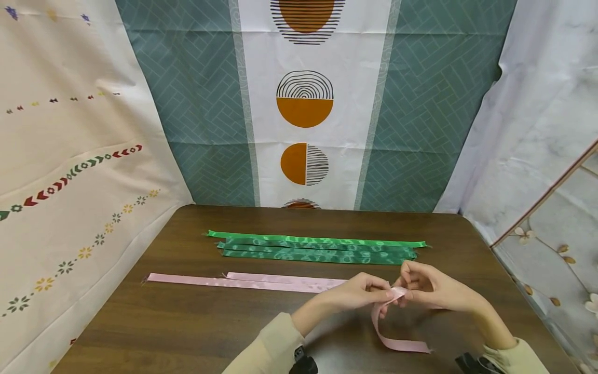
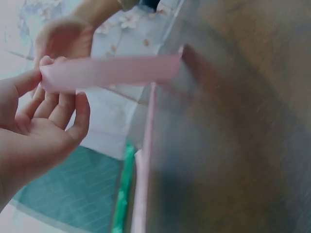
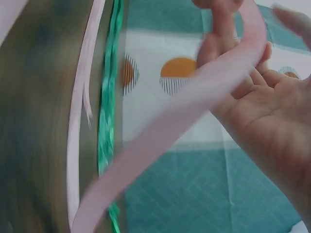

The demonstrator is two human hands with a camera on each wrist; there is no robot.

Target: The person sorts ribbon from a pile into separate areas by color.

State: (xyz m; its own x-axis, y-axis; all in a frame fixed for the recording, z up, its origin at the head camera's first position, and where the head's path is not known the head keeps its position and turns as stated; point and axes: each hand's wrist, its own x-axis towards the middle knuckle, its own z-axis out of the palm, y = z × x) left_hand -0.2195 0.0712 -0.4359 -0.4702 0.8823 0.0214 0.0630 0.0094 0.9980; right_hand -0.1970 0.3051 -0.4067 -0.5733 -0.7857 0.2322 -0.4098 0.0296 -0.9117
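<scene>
A pink ribbon (image 1: 382,327) hangs in a curve from the hands, its lower end on the brown table. My left hand (image 1: 357,293) pinches the upper part of this ribbon between thumb and fingers. Close on the other side is my right hand (image 1: 436,290), fingers loosely bent at the raised part. In the right wrist view its thumb (image 3: 295,24) stands apart from the ribbon, while the ribbon hides part of the fingers. Behind the left hand, two flat pink ribbons (image 1: 201,280) lie across the table, partly covered by the hands.
Several green ribbons (image 1: 317,249) lie side by side farther back on the table (image 1: 210,327), the frontmost ones darker than the bright green one (image 1: 280,238) behind. Hanging patterned cloths (image 1: 210,104) surround the table at the back and both sides.
</scene>
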